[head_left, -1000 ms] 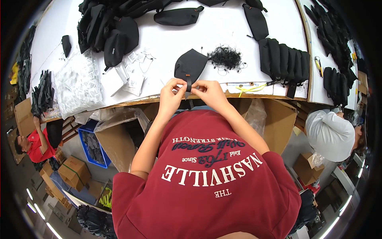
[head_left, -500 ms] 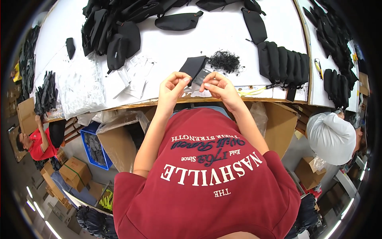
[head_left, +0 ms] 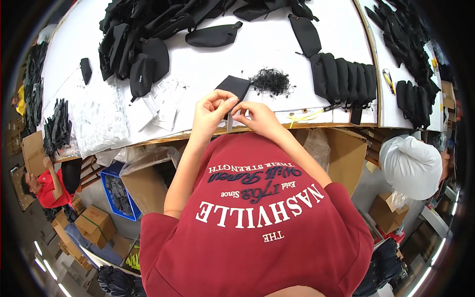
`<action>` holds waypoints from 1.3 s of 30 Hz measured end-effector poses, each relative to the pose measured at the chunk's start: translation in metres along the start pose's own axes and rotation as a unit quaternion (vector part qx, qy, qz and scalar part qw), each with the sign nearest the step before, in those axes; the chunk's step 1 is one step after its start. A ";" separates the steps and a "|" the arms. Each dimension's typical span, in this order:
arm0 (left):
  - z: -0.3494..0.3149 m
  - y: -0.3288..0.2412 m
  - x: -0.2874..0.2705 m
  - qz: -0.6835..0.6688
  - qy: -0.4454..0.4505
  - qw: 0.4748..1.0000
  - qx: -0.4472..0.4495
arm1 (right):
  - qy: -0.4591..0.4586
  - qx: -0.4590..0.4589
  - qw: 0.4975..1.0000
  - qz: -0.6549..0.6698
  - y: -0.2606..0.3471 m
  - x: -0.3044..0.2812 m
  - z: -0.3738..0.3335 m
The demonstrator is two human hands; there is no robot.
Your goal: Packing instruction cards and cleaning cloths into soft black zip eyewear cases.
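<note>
Black pouch point(head_left: 235, 86), slanted, partly hidden behind the hands point(head_left: 210, 111)

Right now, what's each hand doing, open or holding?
Left hand: fingers curled at the black pouch, grip can't be told.
Right hand: fingers bent, hold can't be told.

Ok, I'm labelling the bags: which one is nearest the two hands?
The flat black bag partly behind the left hand, just left of the tangled black pile. The others lie farther off, in the heap, singly or in the row.

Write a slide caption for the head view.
Left hand and right hand close together at a black pouch near the edge of a white table, tangled black cords to the right.
</note>
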State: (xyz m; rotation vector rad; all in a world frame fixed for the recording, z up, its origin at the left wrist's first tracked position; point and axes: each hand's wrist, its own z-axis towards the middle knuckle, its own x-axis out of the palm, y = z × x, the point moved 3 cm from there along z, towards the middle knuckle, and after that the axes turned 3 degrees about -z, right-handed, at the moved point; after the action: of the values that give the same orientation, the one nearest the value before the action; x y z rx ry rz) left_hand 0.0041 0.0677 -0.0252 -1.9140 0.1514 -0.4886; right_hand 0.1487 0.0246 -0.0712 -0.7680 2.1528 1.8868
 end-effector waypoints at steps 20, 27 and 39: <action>-0.003 0.005 -0.012 -0.052 -0.025 0.998 0.001 | 0.061 0.106 0.988 0.093 -0.021 0.021 0.018; 0.003 0.011 -0.010 -0.017 -0.014 1.000 -0.016 | 0.008 0.036 0.989 0.144 -0.013 0.019 0.019; 0.008 0.042 -0.022 0.069 -0.028 0.997 -0.007 | -0.045 0.008 0.963 0.267 -0.004 0.009 0.018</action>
State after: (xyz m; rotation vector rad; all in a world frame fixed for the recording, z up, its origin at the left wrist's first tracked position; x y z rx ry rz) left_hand -0.0076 0.0651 -0.0713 -1.9126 0.2499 -0.3421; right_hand 0.1394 0.0398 -0.0821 -0.0852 2.4866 2.0746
